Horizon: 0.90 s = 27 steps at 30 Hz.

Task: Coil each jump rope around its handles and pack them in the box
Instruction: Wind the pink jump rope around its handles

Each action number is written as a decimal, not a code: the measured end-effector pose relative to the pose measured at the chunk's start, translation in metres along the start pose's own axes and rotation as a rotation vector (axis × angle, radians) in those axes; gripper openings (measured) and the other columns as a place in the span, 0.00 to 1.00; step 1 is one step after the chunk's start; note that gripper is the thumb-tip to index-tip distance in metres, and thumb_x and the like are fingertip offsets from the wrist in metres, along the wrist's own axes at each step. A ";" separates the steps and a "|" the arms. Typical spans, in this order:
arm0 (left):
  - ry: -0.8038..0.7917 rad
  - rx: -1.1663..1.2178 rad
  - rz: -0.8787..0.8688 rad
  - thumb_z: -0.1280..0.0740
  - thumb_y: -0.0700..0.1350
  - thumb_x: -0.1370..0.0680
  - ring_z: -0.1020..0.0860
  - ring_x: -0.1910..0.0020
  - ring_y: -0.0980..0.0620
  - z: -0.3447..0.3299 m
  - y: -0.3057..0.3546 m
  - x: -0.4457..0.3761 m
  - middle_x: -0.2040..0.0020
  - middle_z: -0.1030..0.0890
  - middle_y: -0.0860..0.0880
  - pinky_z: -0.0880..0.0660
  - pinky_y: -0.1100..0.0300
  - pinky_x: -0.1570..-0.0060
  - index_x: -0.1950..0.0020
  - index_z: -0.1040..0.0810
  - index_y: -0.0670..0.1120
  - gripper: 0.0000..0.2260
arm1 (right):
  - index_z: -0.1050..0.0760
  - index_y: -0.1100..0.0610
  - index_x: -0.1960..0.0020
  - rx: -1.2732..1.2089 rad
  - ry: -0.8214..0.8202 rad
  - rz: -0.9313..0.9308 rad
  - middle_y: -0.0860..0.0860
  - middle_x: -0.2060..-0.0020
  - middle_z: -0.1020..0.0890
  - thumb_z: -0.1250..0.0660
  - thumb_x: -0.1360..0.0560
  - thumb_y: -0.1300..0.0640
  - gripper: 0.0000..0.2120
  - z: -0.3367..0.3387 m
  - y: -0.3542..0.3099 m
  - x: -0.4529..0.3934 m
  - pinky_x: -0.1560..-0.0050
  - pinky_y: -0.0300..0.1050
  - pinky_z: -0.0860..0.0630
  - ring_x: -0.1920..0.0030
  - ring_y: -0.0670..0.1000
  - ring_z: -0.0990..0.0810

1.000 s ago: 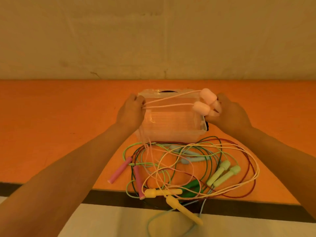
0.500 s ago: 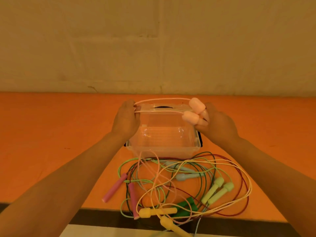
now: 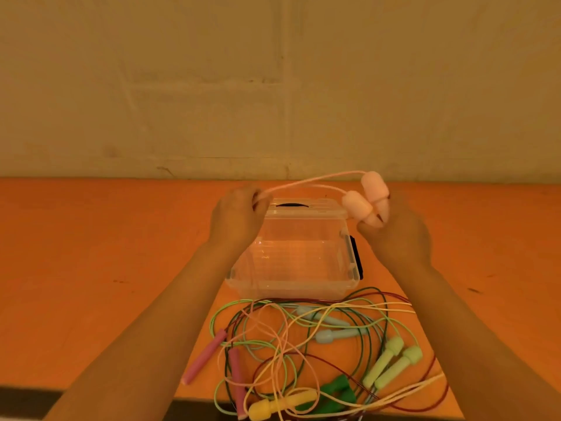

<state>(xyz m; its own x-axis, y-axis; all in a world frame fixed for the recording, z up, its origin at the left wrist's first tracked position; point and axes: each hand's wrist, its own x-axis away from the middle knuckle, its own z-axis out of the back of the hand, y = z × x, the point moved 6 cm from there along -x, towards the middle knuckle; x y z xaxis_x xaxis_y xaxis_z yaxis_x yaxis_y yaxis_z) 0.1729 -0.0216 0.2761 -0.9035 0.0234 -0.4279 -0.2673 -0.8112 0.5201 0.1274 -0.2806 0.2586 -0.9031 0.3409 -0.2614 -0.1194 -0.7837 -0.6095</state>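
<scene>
— Holding what?
— My right hand (image 3: 397,235) grips two pale pink handles (image 3: 365,197) above the clear box (image 3: 293,268); left hand (image 3: 236,218) pinches their cord (image 3: 306,182) — other ropes (image 3: 303,344) tangled near the table edge (image 3: 91,387).

No legible text or labels

Both forearms are showing bare up to the frame edge, no sleeves; the left hand (image 3: 235,218) and right hand (image 3: 397,235) are wearing nothing.
</scene>
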 end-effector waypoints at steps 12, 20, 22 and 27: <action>-0.192 -0.331 -0.034 0.28 0.30 0.35 0.22 0.71 0.41 -0.078 -0.068 0.079 0.63 0.19 0.42 0.29 0.55 0.72 0.55 0.18 0.42 0.12 | 0.34 0.52 0.39 0.188 -0.160 -0.016 0.58 0.56 0.20 0.29 0.30 0.51 0.23 -0.015 0.031 0.020 0.65 0.49 0.32 0.56 0.63 0.22; 0.141 -0.087 -0.167 0.37 0.31 0.30 0.24 0.61 0.42 -0.034 -0.034 0.059 0.59 0.24 0.40 0.27 0.53 0.69 0.41 0.24 0.43 0.18 | 0.45 0.46 0.27 0.057 -0.265 -0.122 0.61 0.47 0.20 0.31 0.28 0.52 0.34 -0.035 0.055 0.033 0.59 0.50 0.30 0.50 0.65 0.21; 0.238 -0.024 -0.189 0.41 0.37 0.24 0.26 0.59 0.42 -0.012 -0.028 0.048 0.58 0.25 0.40 0.28 0.52 0.64 0.40 0.23 0.41 0.15 | 0.44 0.46 0.28 0.047 -0.240 -0.138 0.60 0.47 0.20 0.31 0.28 0.51 0.34 -0.033 0.057 0.031 0.58 0.51 0.29 0.50 0.65 0.22; 0.393 0.025 -0.232 0.38 0.39 0.21 0.24 0.58 0.43 0.030 -0.003 0.031 0.56 0.23 0.40 0.34 0.62 0.57 0.45 0.20 0.37 0.10 | 0.45 0.45 0.27 -0.043 -0.109 -0.141 0.62 0.50 0.21 0.30 0.27 0.52 0.34 -0.018 0.049 0.021 0.60 0.51 0.29 0.54 0.66 0.22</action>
<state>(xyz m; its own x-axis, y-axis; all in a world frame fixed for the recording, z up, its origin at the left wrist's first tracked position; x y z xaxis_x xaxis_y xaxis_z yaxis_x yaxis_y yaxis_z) 0.1354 -0.0013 0.2830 -0.6244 -0.0246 -0.7807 -0.4602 -0.7960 0.3931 0.1099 -0.3020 0.2097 -0.9181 0.3859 -0.0899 -0.2324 -0.7081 -0.6668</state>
